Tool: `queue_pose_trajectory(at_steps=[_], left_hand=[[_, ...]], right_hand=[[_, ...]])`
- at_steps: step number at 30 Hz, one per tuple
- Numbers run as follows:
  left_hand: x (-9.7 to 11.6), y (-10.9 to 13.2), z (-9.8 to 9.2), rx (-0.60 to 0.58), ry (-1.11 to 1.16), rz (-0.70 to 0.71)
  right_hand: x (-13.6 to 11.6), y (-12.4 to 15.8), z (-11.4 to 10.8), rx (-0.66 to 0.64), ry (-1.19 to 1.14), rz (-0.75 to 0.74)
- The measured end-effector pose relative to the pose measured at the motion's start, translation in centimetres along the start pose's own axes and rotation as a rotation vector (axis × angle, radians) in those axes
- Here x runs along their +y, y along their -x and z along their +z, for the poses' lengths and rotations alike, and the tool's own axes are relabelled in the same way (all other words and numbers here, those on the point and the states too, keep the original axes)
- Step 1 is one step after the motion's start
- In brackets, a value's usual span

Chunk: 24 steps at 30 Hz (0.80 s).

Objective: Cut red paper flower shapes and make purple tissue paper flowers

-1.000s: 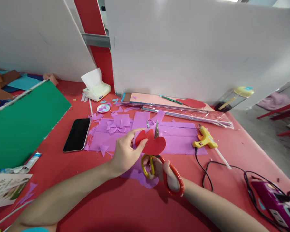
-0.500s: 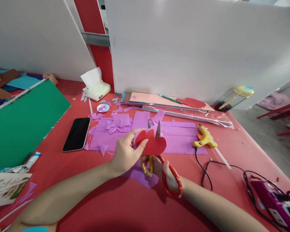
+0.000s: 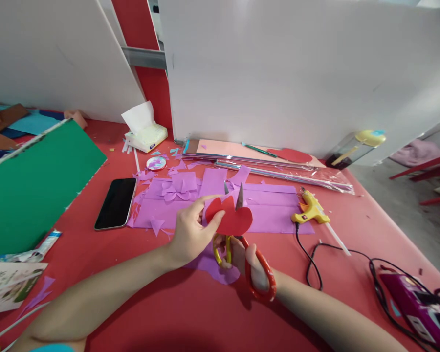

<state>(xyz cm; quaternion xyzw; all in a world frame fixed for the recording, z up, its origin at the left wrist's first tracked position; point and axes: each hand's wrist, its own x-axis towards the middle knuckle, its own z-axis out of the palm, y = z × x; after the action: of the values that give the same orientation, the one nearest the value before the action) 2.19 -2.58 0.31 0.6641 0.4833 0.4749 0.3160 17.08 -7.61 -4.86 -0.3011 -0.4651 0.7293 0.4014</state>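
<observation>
My left hand (image 3: 190,232) pinches the left edge of a red paper shape (image 3: 232,220) and holds it up over the table. My right hand (image 3: 249,266) grips the scissors (image 3: 258,276), which have one yellow and one orange handle. The blades point away from me, spread apart, and stick up through the top of the red paper. Beneath lie purple paper sheets (image 3: 267,210) and cut purple scraps.
A black phone (image 3: 116,203) lies left of the purple sheets. A yellow glue gun (image 3: 310,209) with a black cord sits to the right. A green board (image 3: 33,181), a tissue box (image 3: 146,134), wrapped paper rolls (image 3: 278,171) and white partition panels surround the red table (image 3: 168,313).
The scissor blades have spread apart at the top of the red paper, and my right hand has shifted slightly towards it. My left hand holds still.
</observation>
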Motion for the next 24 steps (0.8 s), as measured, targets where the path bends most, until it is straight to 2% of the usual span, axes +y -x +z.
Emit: queue_pose_trajectory(at_steps=[6, 10, 24], left_hand=[[-0.13, 0.11, 0.10, 0.009, 0.011, 0.007], [-0.11, 0.11, 0.12, 0.004, 0.010, 0.000], [-0.06, 0.19, 0.22, 0.019, -0.043, 0.004]], right_hand=[[0.17, 0.02, 0.10, 0.016, 0.050, -0.049], [0.07, 0.16, 0.25, 0.065, 0.061, -0.024], [0.16, 0.08, 0.61, 0.091, 0.022, 0.026]])
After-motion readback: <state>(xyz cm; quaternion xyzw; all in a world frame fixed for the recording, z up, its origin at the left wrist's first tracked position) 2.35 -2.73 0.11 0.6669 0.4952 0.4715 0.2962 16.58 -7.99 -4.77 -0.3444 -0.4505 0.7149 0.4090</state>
